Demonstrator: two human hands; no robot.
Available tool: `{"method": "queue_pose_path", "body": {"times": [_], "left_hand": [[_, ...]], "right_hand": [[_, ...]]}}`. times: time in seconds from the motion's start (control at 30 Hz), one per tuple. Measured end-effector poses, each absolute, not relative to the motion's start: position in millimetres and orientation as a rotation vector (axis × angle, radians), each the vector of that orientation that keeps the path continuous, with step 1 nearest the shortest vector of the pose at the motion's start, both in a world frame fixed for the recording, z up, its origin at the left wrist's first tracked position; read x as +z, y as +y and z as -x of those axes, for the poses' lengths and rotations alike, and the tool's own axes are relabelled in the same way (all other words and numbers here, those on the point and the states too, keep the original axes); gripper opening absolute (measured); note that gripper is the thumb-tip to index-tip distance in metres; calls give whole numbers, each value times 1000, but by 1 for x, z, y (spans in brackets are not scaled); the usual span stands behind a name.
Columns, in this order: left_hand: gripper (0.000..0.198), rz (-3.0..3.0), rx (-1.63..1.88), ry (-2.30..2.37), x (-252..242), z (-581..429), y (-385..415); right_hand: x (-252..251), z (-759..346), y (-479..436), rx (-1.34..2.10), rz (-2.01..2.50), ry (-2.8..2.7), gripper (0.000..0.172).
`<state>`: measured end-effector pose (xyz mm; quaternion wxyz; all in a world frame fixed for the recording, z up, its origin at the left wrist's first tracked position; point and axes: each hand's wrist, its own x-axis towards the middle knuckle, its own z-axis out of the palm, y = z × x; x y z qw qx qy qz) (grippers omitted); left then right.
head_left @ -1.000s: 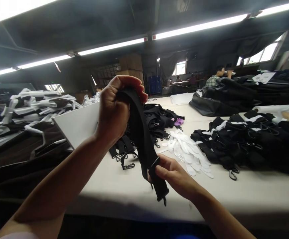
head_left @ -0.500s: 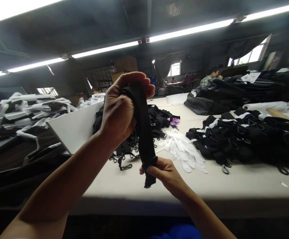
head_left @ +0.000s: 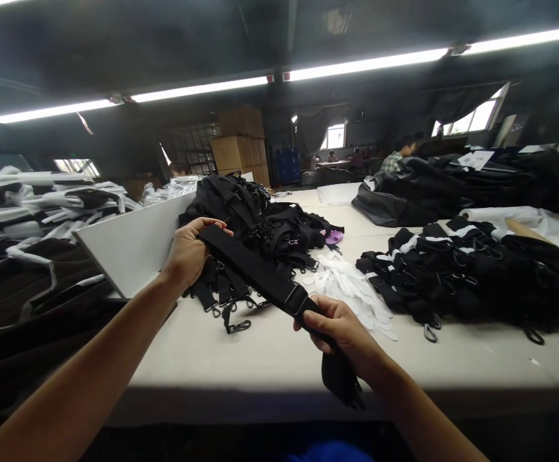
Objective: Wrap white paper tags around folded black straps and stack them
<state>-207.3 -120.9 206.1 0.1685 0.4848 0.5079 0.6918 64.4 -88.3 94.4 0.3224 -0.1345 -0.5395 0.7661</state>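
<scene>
Black webbing strap (head_left: 255,273), raised upright before, now slants low between the clenched left hand (head_left: 189,253) and right hand (head_left: 341,330), its hanging end blurred.

bare table (head_left: 260,353) strip along lower centre is passable; strap heap (head_left: 255,218) blocks centre, white board (head_left: 135,244) centre left, black bundles (head_left: 476,269) at right

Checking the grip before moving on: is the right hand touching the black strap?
Touching. The head view shows the right hand closed around the black strap.
</scene>
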Motion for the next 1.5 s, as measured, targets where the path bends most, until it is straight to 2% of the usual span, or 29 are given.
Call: {"method": "queue_pose_path", "body": {"times": [0.07, 0.13, 0.23, 0.33, 0.43, 0.57, 0.67, 0.7, 0.83, 0.97, 1.07, 1.17, 1.37, 1.5], "left_hand": [[17, -1293, 1949, 1488, 208, 210, -127], [17, -1232, 1924, 1542, 212, 210, -129], [15, -1180, 1903, 1612, 209, 209, -124], [20, -1133, 1807, 1664, 192, 206, -117], [34, -1136, 1554, 1623, 166, 192, -120], [68, -1329, 1185, 1335, 133, 152, -133], [77, -1555, 1026, 1043, 110, 114, -136], [73, -1599, 1026, 966, 103, 101, -136], [31, -1550, 1123, 909, 73, 50, -131], [20, -1492, 1174, 936, 47, 13, -139], [19, -1471, 1203, 920, 23, -2, -154], [34, -1404, 1152, 856, -3, -5, -168], [39, -1181, 1128, 980, -13, 4, -165], [42, -1062, 1046, 1040, -11, -1, -158]], "right_hand": [[91, -58, -81, 2077, 327, -1419, 32], [86, -53, -74, 2193, 253, -1463, 41], [78, -53, -67, 2346, 89, -1492, 25], [80, -65, -68, 2328, -8, -1360, 20], [90, -86, -72, 2263, -36, -1294, 16], [105, -115, -77, 2199, -95, -1275, 14], [109, -126, -83, 2135, -93, -1309, 16], [108, -129, -85, 2118, -76, -1329, 17], [102, -138, -99, 2009, 81, -1362, 20], [90, -154, -117, 1828, 317, -1400, 35], [74, -161, -137, 1627, 520, -1441, 31], [47, -157, -161, 1436, 685, -1432, 25], [-6, -131, -185, 1532, 803, -1213, 38], [-6, -124, -177, 1413, 893, -1090, 31]]}}
